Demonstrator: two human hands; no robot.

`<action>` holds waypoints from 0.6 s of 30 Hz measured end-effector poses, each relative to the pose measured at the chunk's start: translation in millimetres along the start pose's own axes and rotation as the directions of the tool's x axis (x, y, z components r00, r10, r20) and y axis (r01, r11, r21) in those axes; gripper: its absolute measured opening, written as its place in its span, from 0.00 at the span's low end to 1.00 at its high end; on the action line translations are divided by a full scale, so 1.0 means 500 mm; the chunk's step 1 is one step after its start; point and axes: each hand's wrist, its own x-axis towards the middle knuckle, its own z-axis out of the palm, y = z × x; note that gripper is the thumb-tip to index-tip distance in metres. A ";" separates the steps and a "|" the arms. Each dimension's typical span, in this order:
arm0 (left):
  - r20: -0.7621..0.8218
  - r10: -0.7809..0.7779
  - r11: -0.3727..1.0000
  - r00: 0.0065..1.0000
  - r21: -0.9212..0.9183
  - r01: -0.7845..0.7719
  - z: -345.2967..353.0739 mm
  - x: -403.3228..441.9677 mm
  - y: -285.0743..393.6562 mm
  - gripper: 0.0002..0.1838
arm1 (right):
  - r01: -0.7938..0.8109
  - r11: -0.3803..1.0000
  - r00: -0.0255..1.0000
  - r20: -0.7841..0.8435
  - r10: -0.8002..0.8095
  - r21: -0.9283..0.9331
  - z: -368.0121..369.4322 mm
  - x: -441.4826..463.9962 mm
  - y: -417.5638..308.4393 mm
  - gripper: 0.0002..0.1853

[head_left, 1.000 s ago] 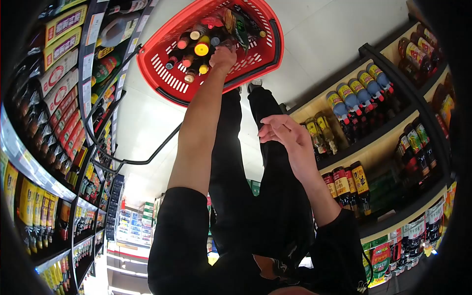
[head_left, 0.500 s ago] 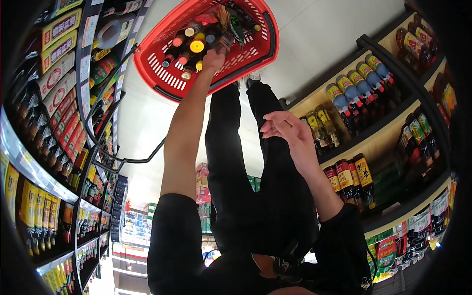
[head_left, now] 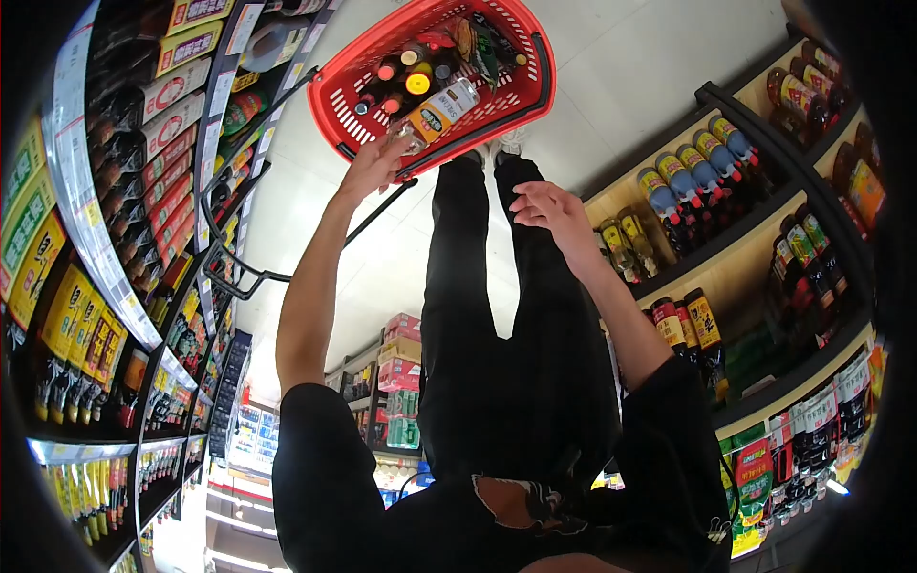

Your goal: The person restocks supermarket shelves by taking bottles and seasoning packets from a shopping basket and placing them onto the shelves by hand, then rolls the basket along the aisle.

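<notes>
A red shopping basket (head_left: 336,107) stands on the floor beyond my feet, with several dark bottles inside. Slanted across their tops is a bottle with an orange-and-white label (head_left: 432,116). My left hand (head_left: 374,168) is at the basket's near-left rim, its fingers closed around the clear near end of this bottle; the exact grip is partly hidden. My right hand (head_left: 554,212) hovers above my right leg, fingers loosely bent and apart, holding nothing.
Shelves with packets and bottles (head_left: 81,329) run along the left. On the right, wooden shelves (head_left: 745,234) carry several bottles with blue-and-yellow labels (head_left: 683,172) and dark sauce bottles (head_left: 705,320). The basket's black handle (head_left: 253,277) hangs out to the left.
My left hand has drawn back from deep in the basket to its near-left rim. The labelled bottle now shows lying slanted across the others. The basket appears farther right.
</notes>
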 end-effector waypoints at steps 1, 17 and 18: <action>-0.002 -0.003 1.000 1.000 0.001 0.003 -0.007 -0.021 0.003 0.20 | -0.022 1.000 1.000 -0.010 0.022 -0.012 0.000 0.008 0.005 0.15; 0.254 0.028 1.000 0.967 -0.002 -0.029 -0.085 -0.340 0.141 0.22 | -0.082 0.996 0.961 0.269 0.067 0.047 0.101 0.120 -0.159 0.27; 0.246 0.031 0.999 0.969 0.000 -0.032 -0.094 -0.363 0.154 0.22 | -0.079 0.995 0.940 0.329 0.092 -0.054 0.108 0.092 -0.177 0.29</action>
